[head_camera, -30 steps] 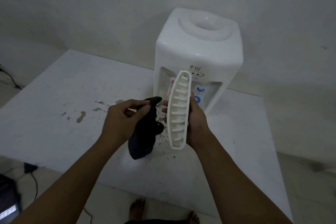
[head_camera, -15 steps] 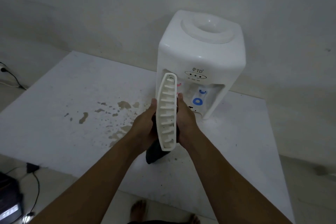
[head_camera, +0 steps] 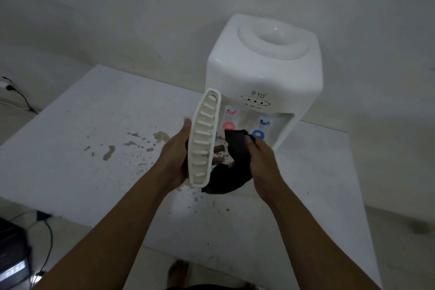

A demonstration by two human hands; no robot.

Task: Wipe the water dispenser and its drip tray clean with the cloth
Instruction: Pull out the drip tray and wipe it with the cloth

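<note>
Tray [head_camera: 204, 141] has swapped to my left hand [head_camera: 175, 158], grip around it; cloth [head_camera: 231, 167] now gripped by right hand [head_camera: 263, 160] at 3 o'clock. Wiping can resume.

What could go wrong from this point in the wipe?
1. The left hand holds the drip tray on edge above the table; a firm wipe could knock it loose.
2. The cloth in the right hand hangs over brown spatter, so it may pick up grime.
3. Tilted, the tray could drip more onto the table.
</note>
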